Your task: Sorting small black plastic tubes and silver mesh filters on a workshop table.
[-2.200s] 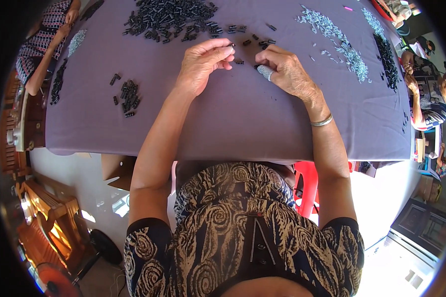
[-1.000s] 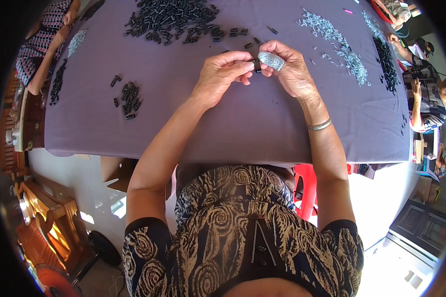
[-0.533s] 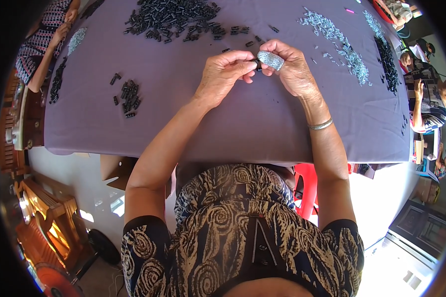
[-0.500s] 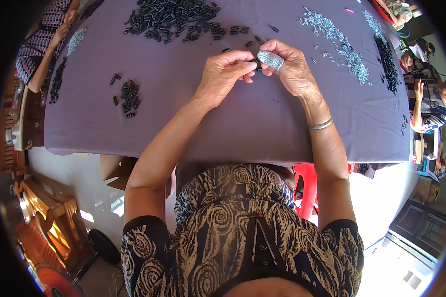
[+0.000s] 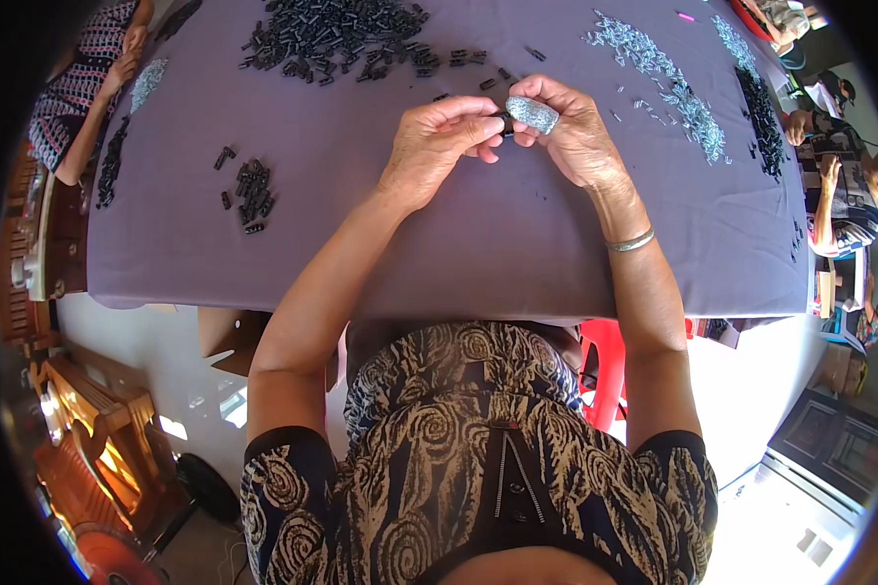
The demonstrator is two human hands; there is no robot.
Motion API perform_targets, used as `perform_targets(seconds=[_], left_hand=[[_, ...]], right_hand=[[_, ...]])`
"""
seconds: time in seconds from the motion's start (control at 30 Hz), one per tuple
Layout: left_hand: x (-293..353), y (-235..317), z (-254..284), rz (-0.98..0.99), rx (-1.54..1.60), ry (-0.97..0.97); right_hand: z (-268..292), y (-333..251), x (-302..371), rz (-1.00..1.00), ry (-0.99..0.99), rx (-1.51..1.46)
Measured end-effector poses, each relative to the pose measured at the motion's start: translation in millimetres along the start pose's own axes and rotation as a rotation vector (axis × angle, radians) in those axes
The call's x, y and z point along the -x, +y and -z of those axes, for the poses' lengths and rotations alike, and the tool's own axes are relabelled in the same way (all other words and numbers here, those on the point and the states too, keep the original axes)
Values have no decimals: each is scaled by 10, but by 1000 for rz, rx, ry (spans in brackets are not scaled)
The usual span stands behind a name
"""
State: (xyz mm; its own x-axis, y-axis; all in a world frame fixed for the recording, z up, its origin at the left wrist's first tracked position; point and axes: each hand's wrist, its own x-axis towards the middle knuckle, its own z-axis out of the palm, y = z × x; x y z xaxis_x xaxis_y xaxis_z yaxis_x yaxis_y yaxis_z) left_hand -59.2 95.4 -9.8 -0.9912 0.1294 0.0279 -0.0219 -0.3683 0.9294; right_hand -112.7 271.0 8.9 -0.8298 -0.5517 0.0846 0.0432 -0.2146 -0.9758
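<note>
Above the near half of the cloth-covered table, my two hands meet. My left hand (image 5: pixel 439 146) pinches a small black cylindrical piece (image 5: pixel 504 121) between thumb and fingers. From the other side my right hand (image 5: pixel 578 136) closes on the same spot. A silver-grey, textured cover (image 5: pixel 533 115) sits over my right thumb and partly hides the black piece. Whether a small clear part is also between my fingers is hidden. Beyond my hands lies a large heap of black pieces (image 5: pixel 332 34). A smaller pile of black pieces (image 5: pixel 254 192) is to the left.
Small clear, shiny parts (image 5: pixel 688 107) spread across the right of the purple-grey tablecloth (image 5: pixel 439 263). At the far right is another black pile (image 5: pixel 761 122). Other people sit at the left (image 5: pixel 93 88) and right edges. A red plastic stool (image 5: pixel 605 370) stands below the table.
Both hands keep nearly the same pose, joined at the black piece. My left hand has shifted very slightly; the view itself has moved a little.
</note>
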Motion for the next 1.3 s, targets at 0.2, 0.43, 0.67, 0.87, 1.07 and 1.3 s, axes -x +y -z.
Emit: perform_targets(seconds=[0.2, 0.43, 0.67, 0.87, 1.07, 1.3], left_hand=[[16, -42, -5, -38, -35, 42], [17, -104, -49, -91, -25, 74], [-43, -104, -37, -20, -32, 91], [-8, -64, -49, -26, 13, 37], [-11, -78, -19, -90, 64, 3], [-22, -102, -61, -171, 134, -22]], right_hand=[[-70, 10, 9, 95, -6, 122], [-125, 16, 17, 109, 31, 187], [-30, 24, -59, -94, 16, 59], [49, 71, -27, -104, -146, -258], [-40, 32, 32, -130, -96, -209], [-130, 30, 76, -321, -130, -50]])
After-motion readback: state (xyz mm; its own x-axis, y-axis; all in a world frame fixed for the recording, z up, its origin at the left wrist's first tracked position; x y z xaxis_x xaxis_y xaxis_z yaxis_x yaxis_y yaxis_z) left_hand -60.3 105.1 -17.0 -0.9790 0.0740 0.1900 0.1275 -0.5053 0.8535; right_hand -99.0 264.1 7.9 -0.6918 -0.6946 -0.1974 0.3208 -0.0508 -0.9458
